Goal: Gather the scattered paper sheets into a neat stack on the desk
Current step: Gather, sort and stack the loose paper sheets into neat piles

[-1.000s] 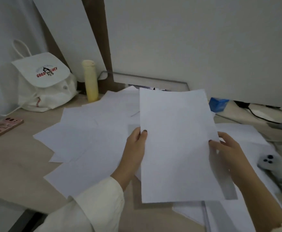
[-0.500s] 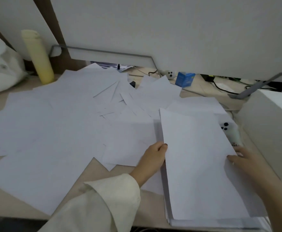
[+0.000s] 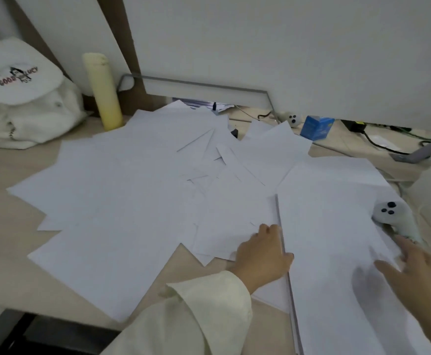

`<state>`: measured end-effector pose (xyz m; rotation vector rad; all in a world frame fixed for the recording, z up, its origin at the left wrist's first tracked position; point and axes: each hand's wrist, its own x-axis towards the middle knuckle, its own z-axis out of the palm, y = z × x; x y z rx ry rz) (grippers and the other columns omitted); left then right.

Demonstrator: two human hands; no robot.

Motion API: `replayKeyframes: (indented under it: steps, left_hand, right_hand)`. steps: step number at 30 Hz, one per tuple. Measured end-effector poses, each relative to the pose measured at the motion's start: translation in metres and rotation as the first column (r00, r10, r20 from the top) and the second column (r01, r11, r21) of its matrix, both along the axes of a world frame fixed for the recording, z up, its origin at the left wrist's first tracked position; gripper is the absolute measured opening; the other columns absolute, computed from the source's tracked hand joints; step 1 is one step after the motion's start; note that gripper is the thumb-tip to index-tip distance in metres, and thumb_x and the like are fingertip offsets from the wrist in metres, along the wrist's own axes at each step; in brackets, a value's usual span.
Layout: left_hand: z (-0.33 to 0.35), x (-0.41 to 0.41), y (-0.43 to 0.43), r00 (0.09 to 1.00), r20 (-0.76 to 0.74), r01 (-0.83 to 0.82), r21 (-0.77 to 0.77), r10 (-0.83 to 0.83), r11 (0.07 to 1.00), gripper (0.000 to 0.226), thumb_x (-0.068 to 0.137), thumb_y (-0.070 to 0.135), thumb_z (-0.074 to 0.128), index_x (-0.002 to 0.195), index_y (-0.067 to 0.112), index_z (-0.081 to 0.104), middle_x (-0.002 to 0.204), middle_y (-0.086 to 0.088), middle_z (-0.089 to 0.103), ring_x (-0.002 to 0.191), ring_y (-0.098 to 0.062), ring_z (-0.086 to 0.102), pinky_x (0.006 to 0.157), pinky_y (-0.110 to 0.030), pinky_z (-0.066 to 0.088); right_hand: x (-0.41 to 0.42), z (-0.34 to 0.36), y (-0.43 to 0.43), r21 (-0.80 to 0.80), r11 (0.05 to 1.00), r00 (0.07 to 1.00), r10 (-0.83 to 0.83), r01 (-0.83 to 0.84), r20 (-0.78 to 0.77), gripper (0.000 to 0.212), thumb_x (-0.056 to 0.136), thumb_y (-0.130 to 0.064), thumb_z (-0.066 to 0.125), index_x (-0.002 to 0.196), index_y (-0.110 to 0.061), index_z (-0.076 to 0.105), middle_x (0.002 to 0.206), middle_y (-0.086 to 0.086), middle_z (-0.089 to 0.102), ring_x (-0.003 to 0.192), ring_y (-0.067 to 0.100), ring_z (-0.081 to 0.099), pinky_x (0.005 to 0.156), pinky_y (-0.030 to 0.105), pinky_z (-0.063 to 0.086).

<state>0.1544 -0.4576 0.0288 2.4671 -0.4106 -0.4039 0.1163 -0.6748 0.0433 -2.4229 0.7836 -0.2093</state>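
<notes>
A light wooden desk (image 3: pixel 9 257) stands against a white wall, and most of its top is covered with white paper. The landmark is the stack (image 3: pixel 337 252) of sheets at the right front of the desk, with its edges nearly aligned. To the left of the stack, many loose sheets (image 3: pixel 122 196) lie fanned out and overlapping, reaching toward the far side of the desk. The left hand (image 3: pixel 263 254), coming out of a cream sleeve (image 3: pixel 196 319), rests on the left edge of the stack with fingers bent against it; it grasps nothing. The right hand (image 3: pixel 419 272) lies flat on the right part of the stack, fingers spread, released. Just beside the stack on its right is a white controller (image 3: pixel 393 216) with dark buttons. Far behind the stack to the left stand a yellow bottle (image 3: pixel 101 90) and a white bag (image 3: pixel 22 98); behind the stack is a small blue box (image 3: pixel 316 126).
</notes>
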Motion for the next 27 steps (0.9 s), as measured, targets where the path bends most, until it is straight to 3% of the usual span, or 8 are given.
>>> replayKeyframes:
  steps: [3,6,11,12,16,20,22,27]
  left_hand:
    - [0.014,0.006,0.043,0.999,-0.007,-0.055,-0.088,0.054,0.995,0.057,0.095,0.040,0.043,0.145,0.019,0.024,0.147,-0.001,0.030,0.129,-0.020,0.042,0.104,-0.038,0.037]
    - [0.023,0.014,0.096,0.987,-0.003,-0.157,-0.152,0.158,0.976,0.053,0.095,0.043,0.043,0.142,0.025,0.029,0.147,0.006,0.030,0.128,-0.014,0.044,0.105,-0.035,0.036]
    - [0.019,0.024,0.205,0.931,0.028,-0.356,-0.160,0.364,0.921,0.048,0.094,0.039,0.046,0.138,0.023,0.036,0.146,0.005,0.032,0.131,-0.012,0.038,0.107,-0.032,0.033]
    - [0.015,0.026,0.231,0.916,0.044,-0.390,-0.129,0.398,0.912,0.047,0.094,0.037,0.047,0.138,0.022,0.037,0.146,0.004,0.032,0.132,-0.013,0.036,0.107,-0.031,0.032]
    - [-0.006,0.038,0.335,0.844,0.097,-0.536,0.095,0.528,0.839,0.051,0.096,0.036,0.045,0.142,0.019,0.033,0.153,-0.003,0.023,0.140,-0.021,0.023,0.112,-0.033,0.025]
    - [-0.020,0.046,0.409,0.786,0.154,-0.612,0.329,0.598,0.719,0.063,0.096,0.048,0.033,0.150,0.023,0.013,0.160,-0.005,0.000,0.147,-0.023,0.000,0.117,-0.037,0.012]
    - [-0.025,0.046,0.423,0.794,0.161,-0.602,0.341,0.586,0.722,0.064,0.095,0.053,0.031,0.150,0.025,0.013,0.160,-0.003,0.002,0.147,-0.021,0.003,0.117,-0.037,0.013]
    - [-0.033,0.036,0.428,0.764,0.390,-0.631,0.287,0.514,0.721,0.052,0.092,0.055,0.037,0.135,0.027,0.043,0.142,0.003,0.040,0.130,-0.018,0.037,0.102,-0.034,0.033]
  right_hand:
    - [0.020,0.015,0.052,0.204,0.956,0.975,0.189,-0.210,0.118,0.056,0.086,-0.001,0.060,0.136,-0.015,0.041,0.142,0.020,0.036,0.117,0.031,0.046,0.103,0.046,0.034]
    - [0.042,0.032,0.116,0.367,0.834,0.911,0.373,-0.412,0.175,0.049,0.091,-0.007,0.055,0.136,-0.021,0.041,0.137,0.005,0.037,0.111,0.016,0.042,0.099,0.032,0.033]
    - [0.079,0.033,0.221,0.759,0.480,0.823,0.554,-0.440,0.127,0.045,0.091,-0.011,0.053,0.136,-0.014,0.046,0.123,0.002,0.054,0.123,0.021,0.049,0.111,0.038,0.033]
    - [0.087,0.029,0.237,0.775,0.460,0.808,0.579,-0.433,0.108,0.047,0.091,-0.010,0.053,0.137,-0.012,0.045,0.124,0.004,0.055,0.124,0.023,0.049,0.112,0.039,0.033]
    - [0.124,0.012,0.286,0.631,0.662,0.829,0.557,-0.404,-0.054,0.058,0.089,-0.013,0.056,0.143,-0.014,0.034,0.148,0.010,0.033,0.133,0.031,0.036,0.108,0.038,0.030]
    - [0.149,-0.001,0.314,0.430,0.827,0.865,0.470,-0.361,-0.177,0.062,0.086,-0.016,0.058,0.143,-0.011,0.034,0.148,0.017,0.029,0.132,0.036,0.034,0.109,0.044,0.032]
    - [0.154,-0.006,0.324,0.430,0.811,0.839,0.511,-0.397,-0.188,0.060,0.086,-0.017,0.059,0.142,-0.012,0.036,0.147,0.015,0.033,0.133,0.034,0.034,0.110,0.043,0.031]
    - [0.160,-0.005,0.356,0.619,0.655,0.785,0.611,-0.433,-0.098,0.053,0.087,-0.008,0.057,0.138,-0.007,0.041,0.138,0.011,0.044,0.123,0.026,0.046,0.103,0.037,0.042]
